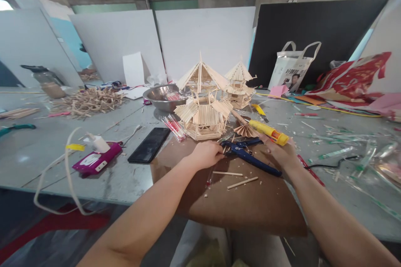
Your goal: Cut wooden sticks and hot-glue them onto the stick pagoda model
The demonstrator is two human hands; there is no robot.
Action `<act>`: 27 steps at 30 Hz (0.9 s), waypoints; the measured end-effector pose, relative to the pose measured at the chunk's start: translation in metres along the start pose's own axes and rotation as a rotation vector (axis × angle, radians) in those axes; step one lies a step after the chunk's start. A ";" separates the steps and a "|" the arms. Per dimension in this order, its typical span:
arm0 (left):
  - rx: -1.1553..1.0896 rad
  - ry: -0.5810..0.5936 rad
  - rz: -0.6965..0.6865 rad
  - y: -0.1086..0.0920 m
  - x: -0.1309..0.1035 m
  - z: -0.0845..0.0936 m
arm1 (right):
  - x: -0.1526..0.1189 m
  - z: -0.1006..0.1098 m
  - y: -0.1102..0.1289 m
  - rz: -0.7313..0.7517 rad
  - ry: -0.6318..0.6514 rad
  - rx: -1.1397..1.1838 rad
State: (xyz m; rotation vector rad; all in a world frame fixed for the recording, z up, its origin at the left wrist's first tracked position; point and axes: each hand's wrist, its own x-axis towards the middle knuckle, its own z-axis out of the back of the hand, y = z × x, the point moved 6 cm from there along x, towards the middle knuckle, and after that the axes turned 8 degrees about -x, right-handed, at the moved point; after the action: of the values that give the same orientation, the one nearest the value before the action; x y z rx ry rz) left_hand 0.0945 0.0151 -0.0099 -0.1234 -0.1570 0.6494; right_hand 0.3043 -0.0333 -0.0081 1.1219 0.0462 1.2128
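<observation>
My left hand is closed in a pinch above the brown board; what its fingertips hold is hidden. Right beside them lies a pair of blue-handled pliers. On the right, a yellow tool with an orange part lies across my right hand, whose fingers seem closed round it and are partly hidden. Just beyond both hands stands a pavilion model of thin wooden sticks, with a pointed roof. Two short wooden sticks lie on the board nearest me.
A smaller stick pavilion and a metal bowl stand behind. To the left are a phone, a purple power strip with a white cable, and a heap of sticks. Plastic wrappers litter the right side.
</observation>
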 end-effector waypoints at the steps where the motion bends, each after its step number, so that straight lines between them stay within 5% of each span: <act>1: 0.015 -0.010 0.062 0.007 0.000 -0.001 | 0.000 0.000 0.000 -0.013 0.010 0.001; 5: 0.047 -0.055 0.290 0.031 -0.003 0.000 | 0.000 -0.001 -0.003 -0.058 0.041 -0.001; 8: 0.050 -0.118 0.340 0.036 -0.003 0.002 | 0.000 -0.002 -0.004 -0.048 0.043 -0.023; 14: 0.041 -0.275 0.127 0.007 0.005 0.005 | 0.000 -0.002 -0.001 -0.018 0.051 -0.058; 18: 0.054 -0.262 -0.051 -0.014 0.009 -0.002 | -0.001 -0.001 0.001 -0.019 0.042 -0.079; 27: 0.104 -0.209 -0.113 -0.011 0.009 -0.009 | -0.001 0.001 0.005 -0.029 0.037 -0.054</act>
State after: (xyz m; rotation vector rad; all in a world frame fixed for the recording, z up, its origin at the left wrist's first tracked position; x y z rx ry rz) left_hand 0.1095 0.0113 -0.0161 0.0540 -0.3282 0.5557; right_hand 0.3012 -0.0350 -0.0046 1.0482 0.0574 1.2027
